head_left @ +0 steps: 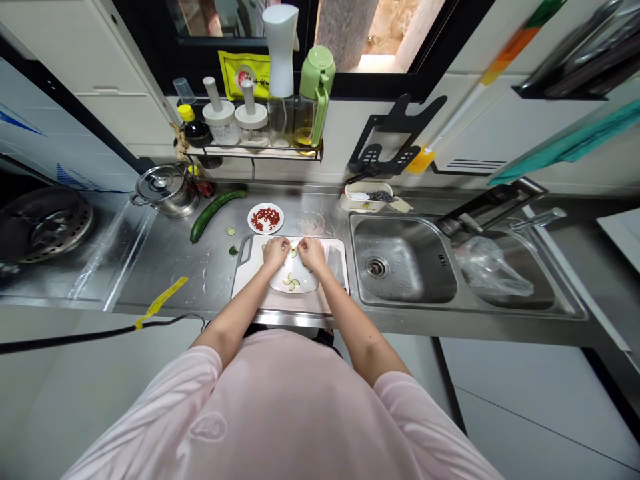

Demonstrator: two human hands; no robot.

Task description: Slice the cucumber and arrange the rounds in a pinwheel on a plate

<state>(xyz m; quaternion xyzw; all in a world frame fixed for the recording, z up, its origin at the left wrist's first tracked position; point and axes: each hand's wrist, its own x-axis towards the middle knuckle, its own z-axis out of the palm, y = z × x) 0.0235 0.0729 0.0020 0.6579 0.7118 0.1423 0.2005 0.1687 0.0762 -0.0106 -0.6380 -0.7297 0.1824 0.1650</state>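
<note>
On the cutting board rests a white plate with thin cucumber slices fanned out like a flower near its front edge. More cucumber slices lie toward the plate's far side, between my fingertips. My left hand reaches over the plate's far left, fingers pinched at these slices. From the right, my right hand meets it, its fingers also closed on the slices. The fingers partly cover the pieces. What looks like a cleaver lies at the board's right side.
Behind the board stands a small plate of chopped red pieces. A whole cucumber, two cut bits and a lidded pot are to the left. A double sink is at the right; a seasoning rack hangs behind.
</note>
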